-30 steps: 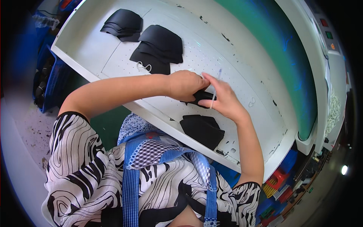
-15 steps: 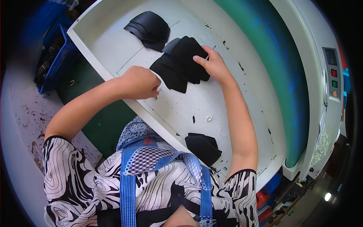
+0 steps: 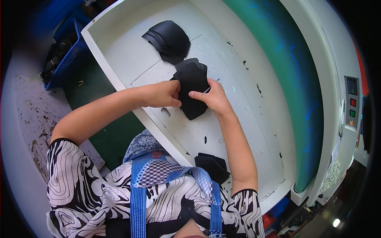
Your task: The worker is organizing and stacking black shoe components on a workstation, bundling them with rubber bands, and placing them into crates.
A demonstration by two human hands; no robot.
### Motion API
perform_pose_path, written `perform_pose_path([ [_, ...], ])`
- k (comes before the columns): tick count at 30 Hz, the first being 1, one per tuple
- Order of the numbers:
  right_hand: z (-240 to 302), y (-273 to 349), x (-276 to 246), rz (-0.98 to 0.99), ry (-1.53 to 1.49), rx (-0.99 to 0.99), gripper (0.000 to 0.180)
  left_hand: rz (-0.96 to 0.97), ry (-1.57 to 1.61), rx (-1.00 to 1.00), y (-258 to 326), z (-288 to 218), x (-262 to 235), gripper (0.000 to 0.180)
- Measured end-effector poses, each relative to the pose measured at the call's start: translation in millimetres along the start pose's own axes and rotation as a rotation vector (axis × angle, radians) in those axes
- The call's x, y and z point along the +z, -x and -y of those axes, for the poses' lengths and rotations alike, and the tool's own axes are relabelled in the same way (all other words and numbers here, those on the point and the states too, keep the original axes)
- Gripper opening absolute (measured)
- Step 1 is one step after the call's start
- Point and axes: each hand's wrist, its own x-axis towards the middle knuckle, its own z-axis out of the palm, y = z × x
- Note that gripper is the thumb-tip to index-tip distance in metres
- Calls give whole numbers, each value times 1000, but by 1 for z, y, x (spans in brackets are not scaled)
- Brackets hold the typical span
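Observation:
Between my two hands is a stack of flat black cut pieces [image 3: 193,97], thin and sheet-like, standing over the white tray. My left hand [image 3: 162,94] has its fingers closed on the stack's left edge. My right hand [image 3: 214,99] grips the right edge, thumb on top, with a slim pale pen-like stick [image 3: 206,90] also tucked in its fingers. More black pieces [image 3: 197,63] show just beyond the stack, partly covered by it. A fanned pile of black pieces [image 3: 170,39] lies farther off, and another black pile [image 3: 212,166] lies close to my body.
The white tray [image 3: 139,109] has a raised rim. Along its right side runs a green roller [image 3: 295,79], beside a machine panel [image 3: 352,101] with red and green buttons. At the left stands a blue basket [image 3: 65,59] of dark items. Small black scraps dot the tray.
My left hand has come right onto the black pieces, which were spread apart and are now gathered into a stack. My right hand has moved toward me. The whole view has shifted slightly.

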Motion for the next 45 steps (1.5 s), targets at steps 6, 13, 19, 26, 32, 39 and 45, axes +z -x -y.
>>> perform_pose_path([
  [6, 19, -13, -5, -243, 5, -384, 49, 46, -113, 104, 6, 6, 2, 46],
  [13, 98, -94, -21, -1, -169, -376, 49, -607, 594, 50, 9, -3, -40, 49],
  [19, 80, -153, 38, -95, 229, -319, 61, -665, 848, -48, -21, 31, -84, 41],
  [26, 81, -116, 13, 10, -397, -251, 52, -568, 1097, 99, -51, 9, -77, 57],
  [32, 80, -64, 3, 190, -808, -483, 45, -608, 827, 484, -14, -18, -87, 57],
  [39, 10, 26, 46, -179, 861, -577, 56, -951, -721, 239, 31, -41, -78, 47],
  [45, -29, 36, 42, -311, 830, -379, 53, -608, -728, 69, -3, -11, -62, 49],
])
